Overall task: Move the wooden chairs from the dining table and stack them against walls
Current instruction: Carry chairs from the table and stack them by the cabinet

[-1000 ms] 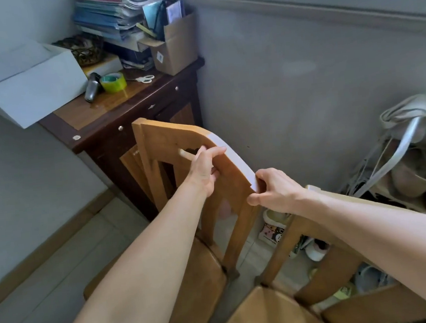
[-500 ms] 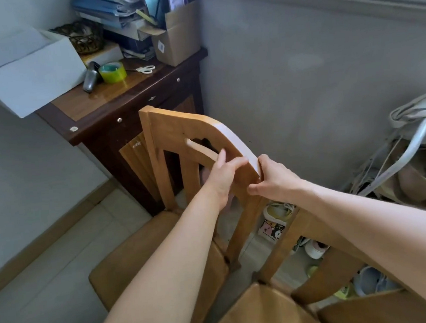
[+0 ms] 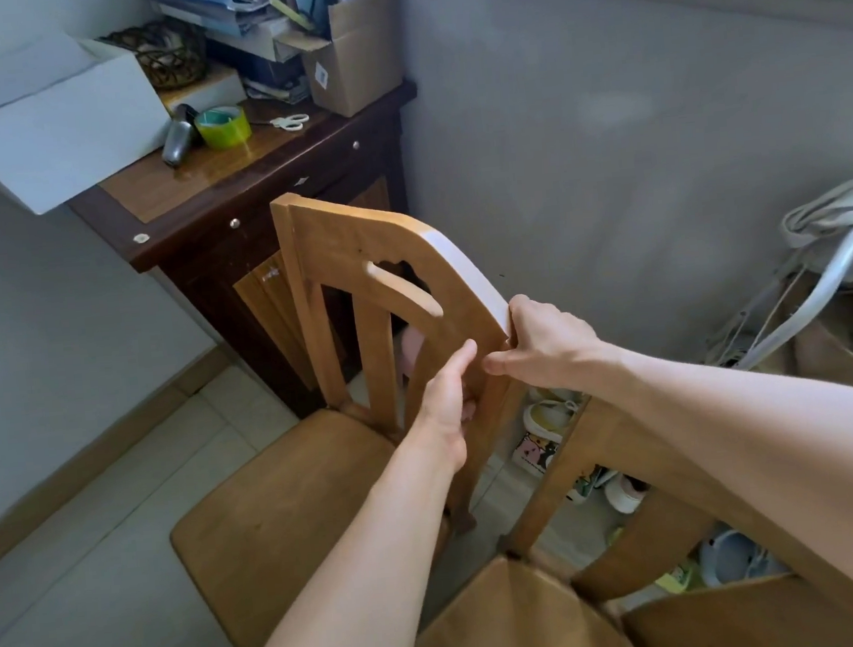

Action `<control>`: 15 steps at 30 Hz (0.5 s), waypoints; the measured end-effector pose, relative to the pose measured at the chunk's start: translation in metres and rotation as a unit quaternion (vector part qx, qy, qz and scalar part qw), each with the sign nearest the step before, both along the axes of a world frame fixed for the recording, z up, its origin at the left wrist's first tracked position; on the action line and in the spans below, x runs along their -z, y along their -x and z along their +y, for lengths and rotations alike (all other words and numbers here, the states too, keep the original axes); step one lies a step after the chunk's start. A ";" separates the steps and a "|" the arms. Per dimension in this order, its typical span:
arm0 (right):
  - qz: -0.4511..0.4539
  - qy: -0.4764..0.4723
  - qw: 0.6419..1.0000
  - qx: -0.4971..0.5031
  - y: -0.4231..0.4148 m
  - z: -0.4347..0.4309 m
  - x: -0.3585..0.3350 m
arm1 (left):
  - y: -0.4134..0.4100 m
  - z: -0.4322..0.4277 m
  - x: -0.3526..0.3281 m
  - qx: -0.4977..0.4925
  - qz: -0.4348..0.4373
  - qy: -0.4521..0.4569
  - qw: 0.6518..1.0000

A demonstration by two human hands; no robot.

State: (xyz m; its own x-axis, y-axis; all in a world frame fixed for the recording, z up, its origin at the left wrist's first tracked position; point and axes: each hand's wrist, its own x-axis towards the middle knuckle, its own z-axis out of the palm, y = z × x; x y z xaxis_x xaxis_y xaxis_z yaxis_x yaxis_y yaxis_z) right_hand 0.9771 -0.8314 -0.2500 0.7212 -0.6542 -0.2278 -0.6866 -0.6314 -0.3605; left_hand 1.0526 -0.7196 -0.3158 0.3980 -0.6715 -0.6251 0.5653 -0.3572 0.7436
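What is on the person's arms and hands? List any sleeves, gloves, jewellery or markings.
Both forearms are bare as far as the frame shows, with no sleeve edge in view. The left hand and the right hand wear no gloves. No watch, bracelet, ring or marking shows on the visible sides.

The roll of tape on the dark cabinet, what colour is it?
The tape roll is yellow-green outside, teal inside; the head view shows it.

Both hands — left hand, right hand — grip the wooden chair backrest beside a dark cabinet.
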 end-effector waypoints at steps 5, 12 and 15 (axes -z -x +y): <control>-0.008 -0.005 1.000 -0.001 0.006 -0.008 -0.001 | 0.005 -0.006 -0.003 -0.004 0.018 0.019 1.000; 0.004 -0.007 1.000 0.026 0.026 -0.023 -0.006 | 0.020 -0.025 -0.008 0.011 0.054 0.046 0.997; 0.002 -0.015 0.999 0.033 0.034 -0.028 -0.008 | 0.025 -0.032 -0.008 0.010 0.068 0.049 0.996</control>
